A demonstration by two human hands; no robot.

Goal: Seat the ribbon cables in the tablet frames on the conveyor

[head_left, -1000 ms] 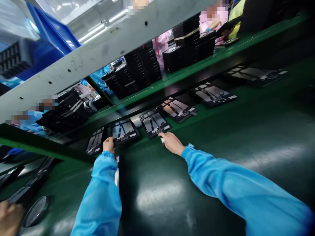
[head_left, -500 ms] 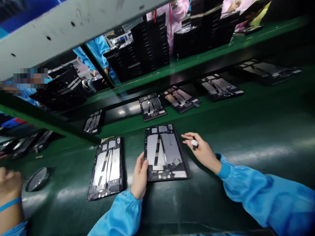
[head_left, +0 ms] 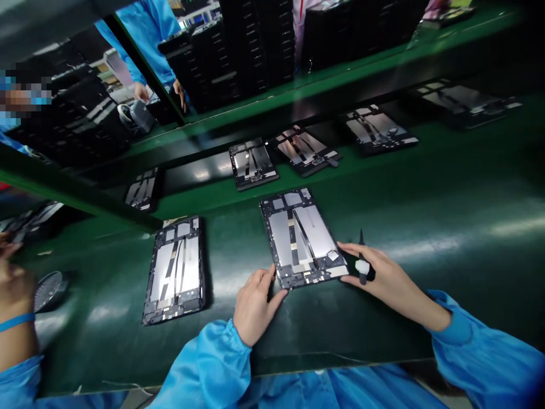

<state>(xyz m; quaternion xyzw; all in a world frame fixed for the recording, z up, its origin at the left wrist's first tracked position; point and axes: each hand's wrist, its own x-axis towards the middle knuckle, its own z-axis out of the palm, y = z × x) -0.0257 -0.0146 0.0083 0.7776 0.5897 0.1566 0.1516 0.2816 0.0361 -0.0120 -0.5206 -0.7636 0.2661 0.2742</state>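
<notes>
An opened tablet (head_left: 303,238), its silvery inside facing up with dark ribbon strips, lies slightly turned on the green bench. My left hand (head_left: 256,304) grips its lower left corner, the thumb along the bottom edge and the fingers at the side. At the lower right edge, the thumb and fingertips of my right hand (head_left: 383,278) touch the same tablet. Tucked in that right hand is a thin dark pointed tool (head_left: 362,267) with a white lump around it; its exact kind is unclear. A second opened tablet (head_left: 174,272) lies apart to the left.
Several opened tablets, one of them a dark-framed tablet (head_left: 254,163), line the back of the green bench (head_left: 447,199). A green post (head_left: 85,190) slants in from the left. A neighbour's hand (head_left: 17,289) is near a round dark dish (head_left: 49,291). Black tray stacks (head_left: 255,51) stand behind.
The tablet between my hands has turned and shifted right. My left hand moved to its lower corner; my right hand, earlier apart from it, now touches its right edge. The view has tilted downward.
</notes>
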